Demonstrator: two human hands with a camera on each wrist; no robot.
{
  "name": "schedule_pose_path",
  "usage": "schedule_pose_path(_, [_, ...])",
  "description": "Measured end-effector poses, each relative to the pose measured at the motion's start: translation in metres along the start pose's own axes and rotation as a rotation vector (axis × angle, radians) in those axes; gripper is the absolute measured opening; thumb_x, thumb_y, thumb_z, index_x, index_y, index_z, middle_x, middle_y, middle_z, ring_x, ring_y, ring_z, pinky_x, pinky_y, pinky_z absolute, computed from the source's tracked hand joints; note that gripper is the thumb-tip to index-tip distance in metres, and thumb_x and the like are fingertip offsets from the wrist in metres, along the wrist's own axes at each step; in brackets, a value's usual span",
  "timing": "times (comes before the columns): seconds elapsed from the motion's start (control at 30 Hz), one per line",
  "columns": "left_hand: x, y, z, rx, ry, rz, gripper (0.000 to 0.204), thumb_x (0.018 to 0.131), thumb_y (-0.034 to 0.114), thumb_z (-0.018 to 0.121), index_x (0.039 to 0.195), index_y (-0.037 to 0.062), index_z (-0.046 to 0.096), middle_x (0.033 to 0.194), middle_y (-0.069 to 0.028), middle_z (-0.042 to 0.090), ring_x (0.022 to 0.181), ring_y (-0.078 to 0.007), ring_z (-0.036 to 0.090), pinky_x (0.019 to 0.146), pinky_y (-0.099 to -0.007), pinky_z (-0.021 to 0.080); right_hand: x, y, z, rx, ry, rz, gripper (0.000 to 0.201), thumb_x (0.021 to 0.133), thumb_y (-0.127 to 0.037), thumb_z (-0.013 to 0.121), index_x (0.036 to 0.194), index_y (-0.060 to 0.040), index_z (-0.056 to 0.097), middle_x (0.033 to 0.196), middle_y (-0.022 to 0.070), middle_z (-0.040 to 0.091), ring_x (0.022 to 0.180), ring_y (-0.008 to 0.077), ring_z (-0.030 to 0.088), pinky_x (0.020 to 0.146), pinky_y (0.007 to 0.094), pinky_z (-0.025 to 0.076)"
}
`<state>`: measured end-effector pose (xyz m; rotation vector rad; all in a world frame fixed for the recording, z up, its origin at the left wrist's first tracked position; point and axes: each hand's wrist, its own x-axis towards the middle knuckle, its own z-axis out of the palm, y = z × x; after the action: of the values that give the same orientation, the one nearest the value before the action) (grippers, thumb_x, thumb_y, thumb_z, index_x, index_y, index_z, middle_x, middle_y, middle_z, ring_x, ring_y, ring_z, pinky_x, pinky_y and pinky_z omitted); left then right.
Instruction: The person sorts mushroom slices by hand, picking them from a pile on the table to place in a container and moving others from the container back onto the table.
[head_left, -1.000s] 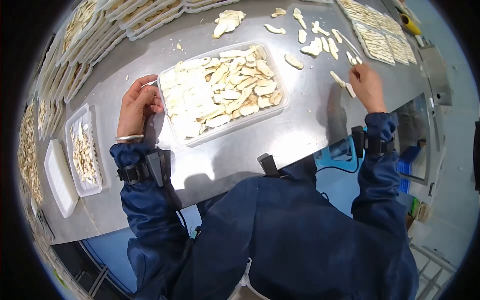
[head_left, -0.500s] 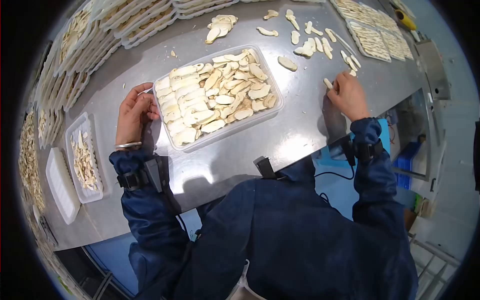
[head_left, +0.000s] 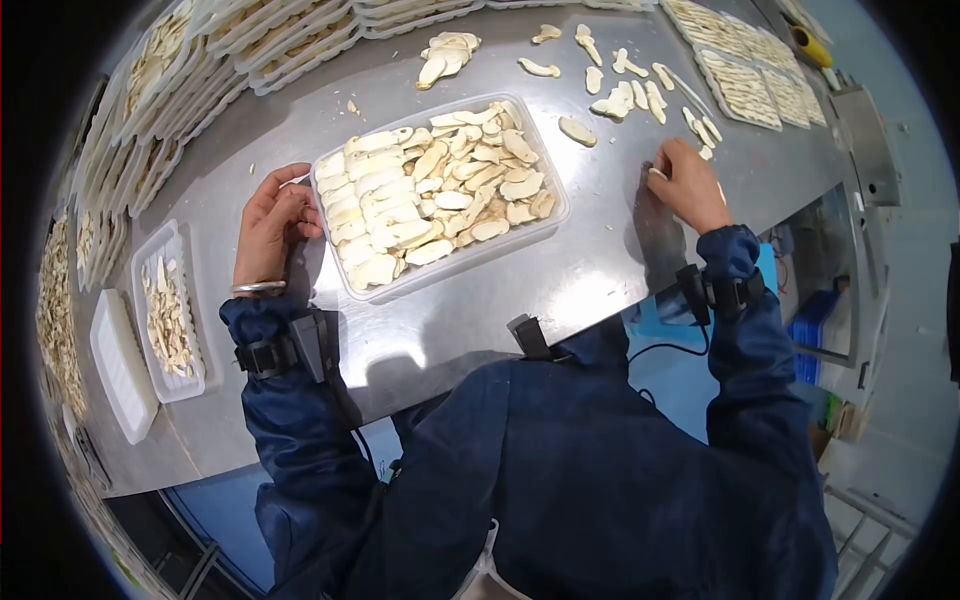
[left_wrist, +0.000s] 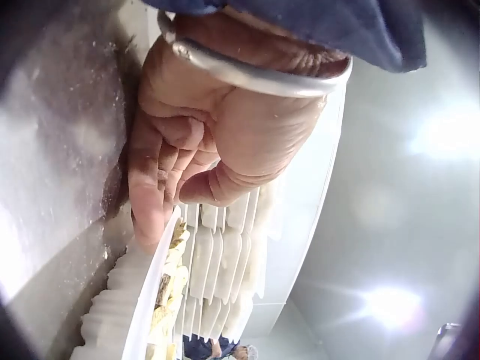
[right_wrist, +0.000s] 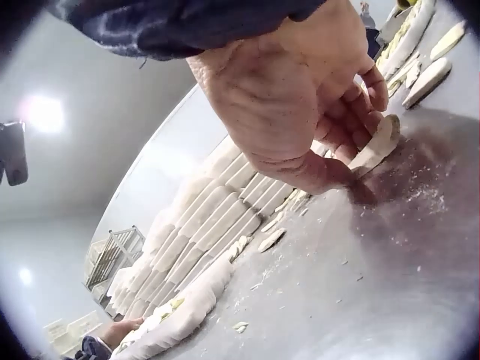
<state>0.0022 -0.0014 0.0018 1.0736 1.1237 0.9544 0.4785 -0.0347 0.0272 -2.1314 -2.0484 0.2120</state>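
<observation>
A clear plastic tray [head_left: 480,255] of mushroom slices [head_left: 470,170] lies in front of the person, with pale slices in overlapping rows on its left side and looser ones on its right. At the tray's left rim [left_wrist: 154,292], the left hand [head_left: 268,225] holds on with index finger and thumb, the other fingers bent toward the palm. To the right of the tray, low over the metal table, the right hand [head_left: 690,185] pinches a single mushroom slice [right_wrist: 380,144] between thumb and fingers. Most of that slice is hidden by the hand in the head view.
Loose slices [head_left: 612,102] are scattered beyond the right hand, and a small pile [head_left: 448,58] lies behind the tray. Stacked filled trays [head_left: 170,90] line the back left. Two smaller trays stand left, one with scraps [head_left: 168,315]. Flat filled trays [head_left: 740,85] sit back right.
The right hand has picked a slice off the table at the right and drawn it left and nearer the tray. The left hand stays at the tray's rim.
</observation>
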Motion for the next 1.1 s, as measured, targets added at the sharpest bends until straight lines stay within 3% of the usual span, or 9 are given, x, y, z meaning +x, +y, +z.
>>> schedule_pose_path(0.13, [0.002,-0.003,-0.003,-0.015,-0.015,0.003,0.032,0.092,0.010,0.050,0.122,-0.0009,0.049,0.084,-0.0023,0.061,0.068,-0.0084,0.059,0.059,-0.0186,0.048,-0.015,-0.017,-0.008,0.176,-0.024,0.033,0.013,0.078,-0.008,0.057,0.086,0.0009,0.061,0.075,0.0149,0.060,0.072,0.0299,0.059,0.067,0.0373,0.046])
schedule_pose_path(0.33, [0.002,-0.003,-0.003,0.003,-0.018,0.002,0.032,0.092,0.010,0.050,0.123,-0.0010,0.048,0.084,-0.0026,0.061,0.068,-0.0085,0.058,0.060,-0.0187,0.048,-0.023,-0.051,-0.002,0.750,-0.005,-0.222,0.014,0.082,-0.003,0.055,0.094,-0.0016,0.063,0.088,0.0017,0.062,0.087,0.0117,0.053,0.084,0.0274,0.041])
schedule_pose_path(0.47, [0.002,-0.002,-0.003,0.002,-0.022,0.008,0.032,0.092,0.009,0.050,0.122,-0.0011,0.049,0.085,-0.0028,0.061,0.068,-0.0085,0.058,0.060,-0.0188,0.048,-0.031,-0.044,0.021,0.951,-0.007,-0.227,0.009,0.082,-0.003,0.055,0.091,-0.0036,0.058,0.099,0.0036,0.059,0.091,0.0135,0.054,0.083,0.0274,0.043])
schedule_pose_path(0.6, [0.003,-0.004,-0.005,0.002,-0.021,0.010,0.032,0.092,0.009,0.049,0.122,-0.0012,0.049,0.085,-0.0028,0.061,0.068,-0.0085,0.058,0.060,-0.0188,0.048,-0.050,-0.022,0.028,0.971,0.016,-0.052,0.015,0.079,0.002,0.051,0.091,-0.0030,0.057,0.101,0.0038,0.057,0.093,0.0141,0.055,0.083,0.0257,0.043])
schedule_pose_path(0.63, [0.003,-0.005,-0.004,-0.001,-0.023,0.012,0.032,0.092,0.008,0.049,0.122,-0.0012,0.049,0.085,-0.0028,0.061,0.068,-0.0085,0.058,0.060,-0.0188,0.048,-0.052,-0.017,0.025,0.815,0.057,-0.040,0.018,0.077,0.002,0.051,0.093,-0.0018,0.058,0.095,0.0047,0.058,0.086,0.0151,0.056,0.076,0.0256,0.044])
schedule_pose_path(0.73, [0.002,-0.003,-0.002,0.018,-0.001,0.007,0.032,0.091,0.009,0.049,0.122,-0.0014,0.049,0.085,-0.0029,0.061,0.068,-0.0085,0.058,0.060,-0.0186,0.048,-0.054,-0.025,0.013,0.486,0.056,-0.099,0.019,0.077,-0.001,0.052,0.095,-0.0006,0.059,0.089,0.0074,0.057,0.078,0.0182,0.056,0.070,0.0270,0.045])
schedule_pose_path(0.77, [0.002,-0.002,-0.002,0.018,-0.005,0.008,0.032,0.091,0.009,0.049,0.122,-0.0014,0.049,0.085,-0.0029,0.061,0.068,-0.0085,0.058,0.059,-0.0185,0.048,-0.054,-0.039,0.008,0.412,0.076,-0.156,0.018,0.077,-0.005,0.057,0.095,-0.0010,0.059,0.086,0.0108,0.056,0.075,0.0239,0.056,0.068,0.0313,0.047])
schedule_pose_path(0.87, [0.002,-0.002,-0.001,0.019,-0.006,0.011,0.033,0.091,0.009,0.050,0.122,-0.0015,0.049,0.085,-0.0031,0.061,0.068,-0.0085,0.059,0.059,-0.0184,0.048,-0.049,-0.059,0.014,0.295,0.114,-0.271,0.018,0.078,-0.008,0.061,0.095,-0.0017,0.059,0.087,0.0129,0.055,0.078,0.0281,0.057,0.069,0.0354,0.047])
schedule_pose_path(1.1, [0.003,-0.002,-0.001,0.002,-0.021,0.009,0.034,0.092,0.011,0.051,0.123,-0.0023,0.049,0.086,-0.0025,0.060,0.069,-0.0080,0.057,0.060,-0.0183,0.047,-0.042,-0.062,0.023,0.217,0.084,-0.246,0.011,0.079,-0.007,0.060,0.087,-0.0015,0.056,0.085,0.0126,0.054,0.076,0.0314,0.055,0.068,0.0397,0.045])
